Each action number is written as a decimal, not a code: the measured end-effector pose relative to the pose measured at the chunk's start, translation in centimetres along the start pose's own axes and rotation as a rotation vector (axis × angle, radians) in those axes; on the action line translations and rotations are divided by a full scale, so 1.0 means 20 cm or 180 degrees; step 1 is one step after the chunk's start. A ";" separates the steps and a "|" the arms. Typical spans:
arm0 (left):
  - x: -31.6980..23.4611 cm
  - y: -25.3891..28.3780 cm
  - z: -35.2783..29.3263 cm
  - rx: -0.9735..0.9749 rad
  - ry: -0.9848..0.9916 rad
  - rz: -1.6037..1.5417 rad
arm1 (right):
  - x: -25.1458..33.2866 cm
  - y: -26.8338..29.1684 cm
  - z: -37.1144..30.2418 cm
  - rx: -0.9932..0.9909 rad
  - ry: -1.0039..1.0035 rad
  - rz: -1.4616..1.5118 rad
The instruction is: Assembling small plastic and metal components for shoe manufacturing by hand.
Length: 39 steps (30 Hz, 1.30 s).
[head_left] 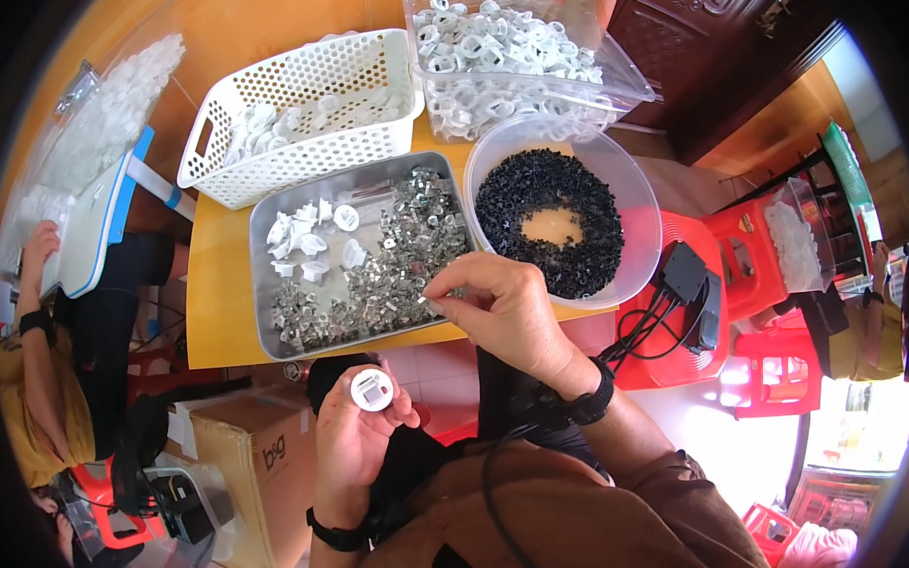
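My left hand [351, 443], below the table's front edge, grips a round white plastic part [372, 389] with a rectangular recess facing up. My right hand [509, 311] is over the near right corner of a metal tray [261, 277]. Its thumb and forefinger pinch a small shiny piece [426, 299], which looks like metal; its exact shape is too small to tell. Many loose small metal pieces [401, 250] cover the tray's right and near parts. Several white plastic parts [298, 233] lie at its left.
Behind the tray stand a white perforated basket [324, 164] and a clear bin [541, 95] of white parts. A round clear tub [645, 206] holds small black pieces. Cables and a black box [683, 272] rest on a red stool [662, 366]. A cardboard box [243, 467] and another person's hand [40, 245] are left.
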State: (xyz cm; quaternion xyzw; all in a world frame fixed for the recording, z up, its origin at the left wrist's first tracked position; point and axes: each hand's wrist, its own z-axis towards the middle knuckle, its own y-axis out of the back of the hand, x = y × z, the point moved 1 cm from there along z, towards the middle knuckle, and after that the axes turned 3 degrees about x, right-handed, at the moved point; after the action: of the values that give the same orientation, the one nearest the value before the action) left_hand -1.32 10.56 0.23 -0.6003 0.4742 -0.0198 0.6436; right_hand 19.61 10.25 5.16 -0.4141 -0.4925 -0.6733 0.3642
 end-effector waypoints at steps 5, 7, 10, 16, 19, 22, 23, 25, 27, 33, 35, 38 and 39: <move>0.00 -0.03 0.02 -0.0286 -0.0142 0.0419 | -0.01 -0.01 -0.01 0.0009 -0.0152 0.0083; 0.00 -0.04 0.03 -0.0285 -0.0218 0.0309 | -0.01 -0.01 -0.02 0.0022 -0.0196 0.0084; 0.00 -0.04 0.04 -0.0237 -0.0287 0.0158 | -0.02 -0.02 -0.02 -0.0021 -0.0150 0.0016; -0.01 -0.02 0.05 -0.0318 -0.0127 0.0259 | 0.02 -0.03 -0.07 0.0241 0.0352 0.0226; -0.01 -0.03 0.05 -0.0284 -0.0064 0.0299 | 0.02 -0.05 -0.11 0.0239 0.0970 0.0329; 0.00 -0.03 0.04 -0.0217 -0.0020 0.0253 | 0.06 -0.07 -0.15 0.0318 0.1078 0.0306; 0.00 -0.03 0.03 -0.0150 -0.0001 0.0160 | 0.06 -0.08 -0.16 0.0307 0.1213 0.0289; 0.00 -0.03 0.03 -0.0040 0.0034 0.0127 | 0.07 -0.10 -0.17 0.0349 0.1249 0.0484; 0.00 -0.04 0.02 0.0079 0.0066 0.0092 | 0.06 -0.11 -0.19 0.0436 0.1391 0.0554; 0.01 -0.02 0.00 0.0091 0.0106 -0.0012 | 0.05 -0.13 -0.22 0.0475 0.1433 0.0545; 0.01 -0.03 0.00 0.0100 0.0203 0.0068 | 0.05 -0.13 -0.22 0.0459 0.1494 0.0449; 0.01 -0.04 0.00 0.0058 0.0194 0.0114 | 0.05 -0.12 -0.22 0.0395 0.1577 0.0241; 0.01 -0.05 0.00 0.0060 0.0199 0.0113 | 0.05 -0.12 -0.22 0.0351 0.1598 0.0134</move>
State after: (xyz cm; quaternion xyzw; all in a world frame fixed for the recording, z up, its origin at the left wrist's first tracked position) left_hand -0.71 10.16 0.93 -0.5848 0.5045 -0.0315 0.6344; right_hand 16.15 6.46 4.38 -0.2236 -0.4139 -0.7194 0.5111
